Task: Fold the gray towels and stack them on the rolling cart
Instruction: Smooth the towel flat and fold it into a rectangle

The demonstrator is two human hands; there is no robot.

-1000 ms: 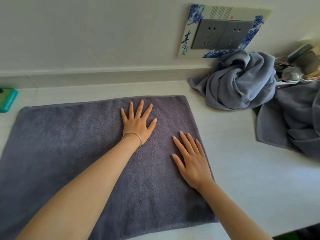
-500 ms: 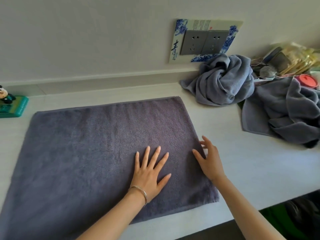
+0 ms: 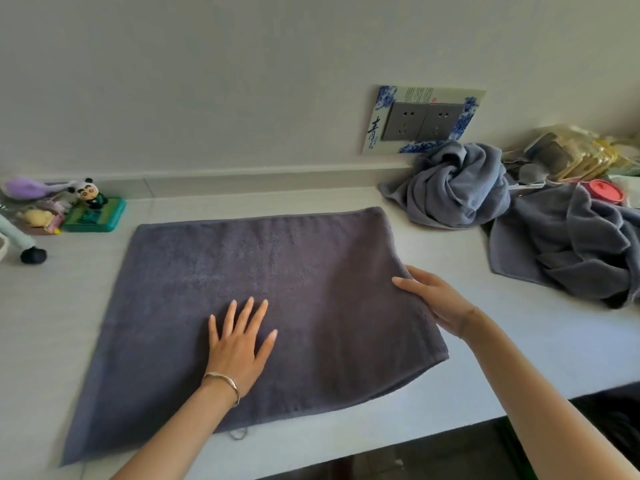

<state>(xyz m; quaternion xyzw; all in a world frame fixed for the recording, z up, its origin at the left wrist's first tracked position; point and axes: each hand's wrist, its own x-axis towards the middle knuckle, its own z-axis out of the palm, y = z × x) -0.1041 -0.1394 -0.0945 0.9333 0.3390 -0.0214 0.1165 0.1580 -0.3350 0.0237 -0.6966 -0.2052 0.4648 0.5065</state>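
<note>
Since half a second ago the right hand [image 3: 433,299] has gone from beside the flat towel [image 3: 242,265] onto its right edge, and the left hand [image 3: 239,344] has stayed flat on the cloth, a little more toward the near edge.

There are three gray towels on the desk [image 3: 519,341]. The flat towel, dark gray, lies spread in the middle, and its near edge comes close to the near edge of the desk. A lighter crumpled towel [image 3: 453,192] sits in a heap at the back edge, under the socket plate [image 3: 424,121]. A third towel [image 3: 568,244], dark and loosely bunched, lies at the right edge, just beside the crumpled one.

There are two hands. The left hand, with one thin bracelet [image 3: 223,379] on the wrist, presses the flat towel with straight, spread fingers and holds nothing. The right hand takes the right edge of the flat towel: the thumb lies on top, and the fingers seem to go under the edge, though they are partly hidden.

At the back left corner stand one small panda figure [image 3: 88,195] on a green base [image 3: 95,216] and some blurred toys. One red lid [image 3: 604,192] shows at the back right.
</note>
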